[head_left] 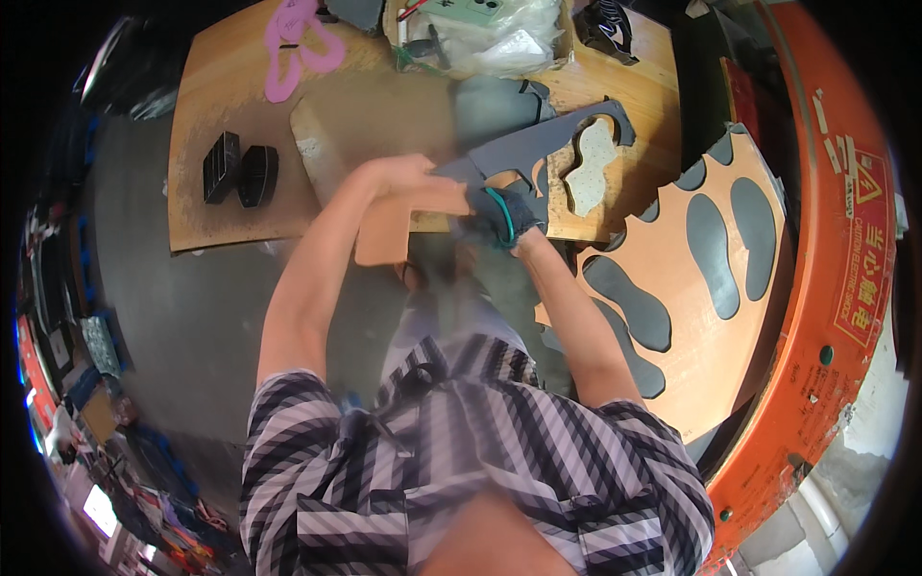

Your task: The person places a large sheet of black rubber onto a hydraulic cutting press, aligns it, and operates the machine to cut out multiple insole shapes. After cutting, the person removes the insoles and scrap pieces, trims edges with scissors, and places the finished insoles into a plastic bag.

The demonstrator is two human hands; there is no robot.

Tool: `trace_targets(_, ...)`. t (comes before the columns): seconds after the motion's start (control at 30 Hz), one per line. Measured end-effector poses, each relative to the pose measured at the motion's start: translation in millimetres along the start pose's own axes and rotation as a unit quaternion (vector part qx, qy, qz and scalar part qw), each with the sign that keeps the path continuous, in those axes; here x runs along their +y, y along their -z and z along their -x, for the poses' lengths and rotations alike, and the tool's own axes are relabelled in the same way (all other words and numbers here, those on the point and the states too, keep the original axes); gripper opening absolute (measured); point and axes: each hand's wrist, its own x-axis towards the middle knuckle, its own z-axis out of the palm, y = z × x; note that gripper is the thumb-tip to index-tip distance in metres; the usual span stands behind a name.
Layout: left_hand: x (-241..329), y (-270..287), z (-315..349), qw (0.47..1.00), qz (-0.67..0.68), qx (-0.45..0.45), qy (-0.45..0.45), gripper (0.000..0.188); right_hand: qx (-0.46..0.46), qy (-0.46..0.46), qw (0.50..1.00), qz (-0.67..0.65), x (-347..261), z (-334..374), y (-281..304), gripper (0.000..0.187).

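Observation:
Bare and bent at the wrist, my left hand (401, 174) is closed on the upper edge of a tan sheet offcut (384, 232), which hangs over the table's near edge. My right hand (507, 215) wears a dark glove with a teal cuff edge. It grips the near end of a dark grey sheet offcut (538, 137) with curved cut-outs, beside the tan piece. The fingers of both hands are partly hidden. A pale wavy-edged block (591, 168) lies just right of the dark offcut.
On the wooden table (221, 86) are two black blocks (240, 170), pink sole-shaped pieces (300, 43), a worn board (375, 115) and a box of clear plastic (499, 38). At right, a tan sheet (687, 288) with several dark sole shapes lies beside an orange machine frame (826, 288).

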Motion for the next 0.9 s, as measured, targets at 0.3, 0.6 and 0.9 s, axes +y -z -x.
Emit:
trace_targets(0.3, -35.8, 9.9, 27.0, 0.969, 0.168, 0.161, -0.077, 0.042, -0.029, 0.121, 0.955, 0.271, 7.2, 25.5, 32.1, 0.031)
trace_targets(0.6, -40.7, -21.1, 21.3, 0.987, 0.117, 0.087, -0.067, 0.051, 0.006, 0.027, 0.985, 0.172, 8.1, 20.2, -8.2, 0.029)
trace_targets(0.9, -23.1, 9.6, 176.2, 0.964, 0.171, 0.169, -0.116, 0.035, 0.017, 0.047, 0.978, 0.204, 23.6, -6.1, -12.4, 0.027)
